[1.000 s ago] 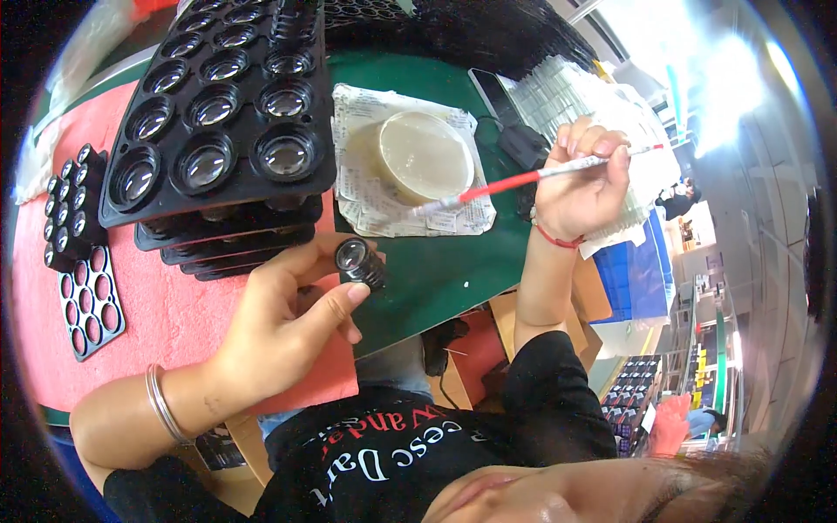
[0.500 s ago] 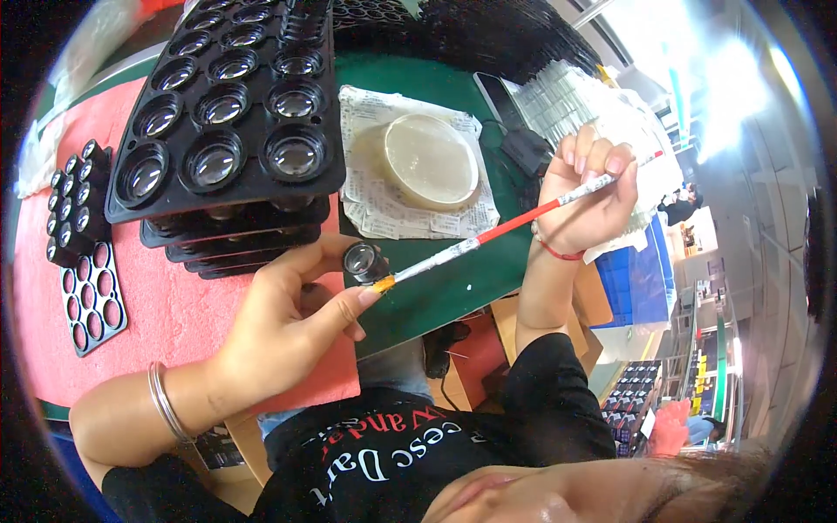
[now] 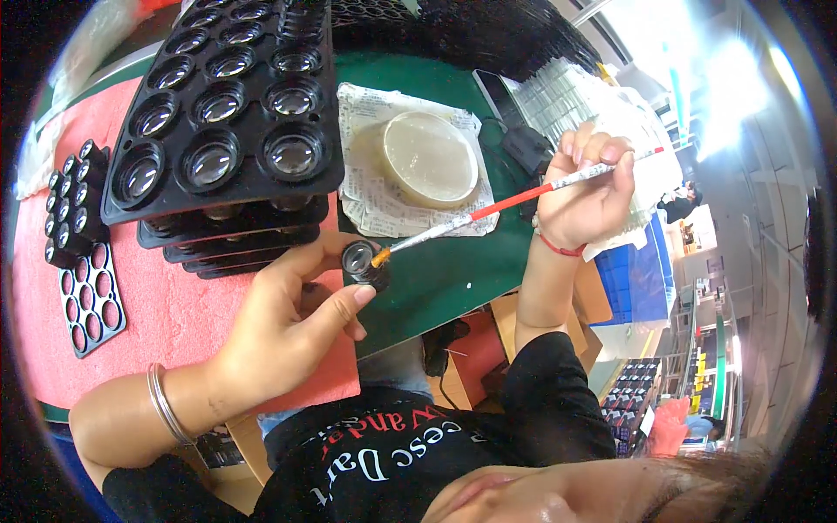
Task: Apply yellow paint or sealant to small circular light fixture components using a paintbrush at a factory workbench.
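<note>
A small black ring-shaped lens piece with a glassy centre is pinched between the thumb and fingers of my left hand. My right hand grips a thin paintbrush near its far end; the handle is red, partly wrapped in pale paper. Its yellowish bristle tip meets the rim of the lens piece. Beyond the brush a shallow round dish with a pale, translucent surface sits on folded printed paper.
Stacked black trays full of lenses rise left of the dish on a pink foam sheet. Farther left lie a smaller lens block and a holed black plate. A phone and clear stacked pieces lie at the back right.
The brush tip has shifted up from near my left thumb to the rim of the lens piece. My right hand opened slightly around the handle, and the lens piece turned a little.
</note>
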Demonstrator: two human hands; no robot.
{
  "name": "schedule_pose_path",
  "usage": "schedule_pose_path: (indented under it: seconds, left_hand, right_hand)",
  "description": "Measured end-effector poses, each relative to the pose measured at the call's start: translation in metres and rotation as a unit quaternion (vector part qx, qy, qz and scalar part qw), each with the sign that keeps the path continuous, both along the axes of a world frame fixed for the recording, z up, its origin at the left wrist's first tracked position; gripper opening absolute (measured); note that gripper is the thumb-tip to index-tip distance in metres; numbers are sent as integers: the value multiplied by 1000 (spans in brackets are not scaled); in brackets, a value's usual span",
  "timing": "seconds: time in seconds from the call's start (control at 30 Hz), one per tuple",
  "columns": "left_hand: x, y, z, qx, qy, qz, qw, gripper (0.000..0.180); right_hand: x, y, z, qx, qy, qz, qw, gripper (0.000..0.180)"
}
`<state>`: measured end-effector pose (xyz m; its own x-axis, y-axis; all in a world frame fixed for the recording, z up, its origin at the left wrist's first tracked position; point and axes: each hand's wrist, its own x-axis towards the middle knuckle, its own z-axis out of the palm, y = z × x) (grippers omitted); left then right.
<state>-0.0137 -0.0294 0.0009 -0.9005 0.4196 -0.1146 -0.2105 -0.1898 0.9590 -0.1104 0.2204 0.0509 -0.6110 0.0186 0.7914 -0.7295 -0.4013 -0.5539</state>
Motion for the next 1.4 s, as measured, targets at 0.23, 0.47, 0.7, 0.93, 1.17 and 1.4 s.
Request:
schedule_pose_path:
  seconds: [0.23, 0.47, 0.7, 0.93, 1.17, 1.4]
  left_hand:
    - [0, 1, -2, -12, 37, -17, 999, 30]
    - [-2, 1, 4, 44, 17, -56, 997, 26]
    - [5, -3, 1, -12, 86, -120, 989, 33]
    - [36, -32, 40, -334, 449, -90, 824, 29]
    - [55, -113, 34, -509, 289, 343, 734, 24]
    - [24, -175, -6, -575, 266, 362, 683, 15]
  right_hand:
    - [-5, 4, -2, 12, 8, -58, 998, 20]
    - [-15, 10, 1, -53, -25, -91, 994, 21]
    - [-34, 21, -7, -124, -86, -63, 987, 20]
    - [-33, 27, -12, -99, -86, -59, 990, 21]
    - [-31, 26, -9, -97, -83, -80, 989, 21]
    - [-32, 22, -11, -90, -87, -77, 989, 21]
